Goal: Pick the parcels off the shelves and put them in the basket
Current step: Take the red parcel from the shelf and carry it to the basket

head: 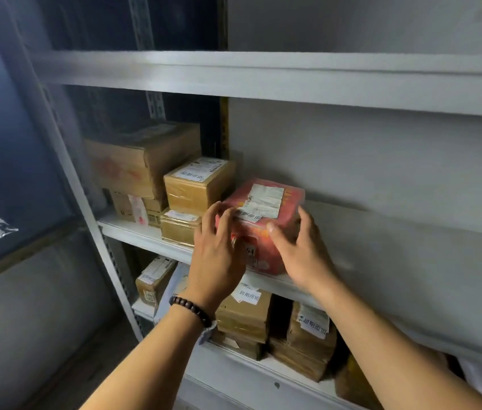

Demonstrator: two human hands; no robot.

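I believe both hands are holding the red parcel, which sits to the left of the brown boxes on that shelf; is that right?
Not quite. The head view shows the red parcel to the right of the brown boxes, not the left. The left hand and right hand do hold it on that shelf.

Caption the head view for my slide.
Left hand and right hand grip the red parcel on a shelf beside brown boxes.
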